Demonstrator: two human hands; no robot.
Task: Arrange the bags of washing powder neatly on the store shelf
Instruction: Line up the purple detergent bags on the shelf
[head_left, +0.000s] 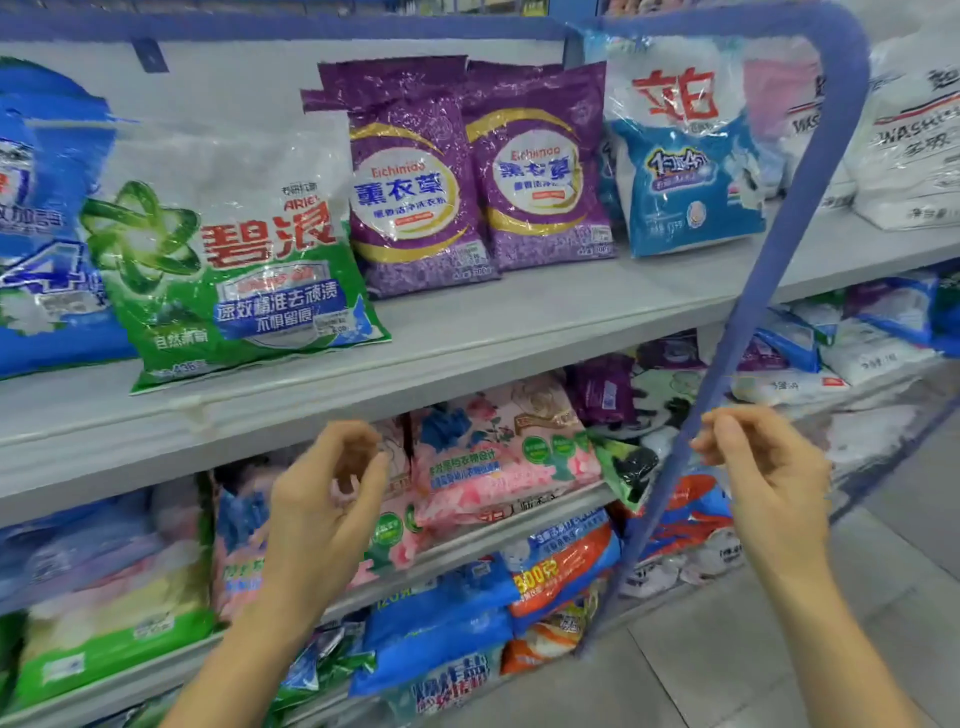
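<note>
Store shelving: pale grey upper board (519, 322), blue frame post (769, 249) crossing at right. Far-left blue bag (36, 234) is cut off; lower tiers are blurred, print unreadable. On the upper board stand glossy, crinkled plastic bags: green-white Ariel bag (228, 260), purple lavender bags (415, 197), blue-white bag (685, 171). Left hand (327, 499) and right hand (769, 467) hover below, fingers loosely curled, empty. Right fingertips (701, 447) are beside the post, contact unclear.

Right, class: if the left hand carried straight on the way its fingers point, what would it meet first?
Probably the pink flowered bag lying just beyond the left hand; depth is unclear, so the shelf edge above might come first.
</note>
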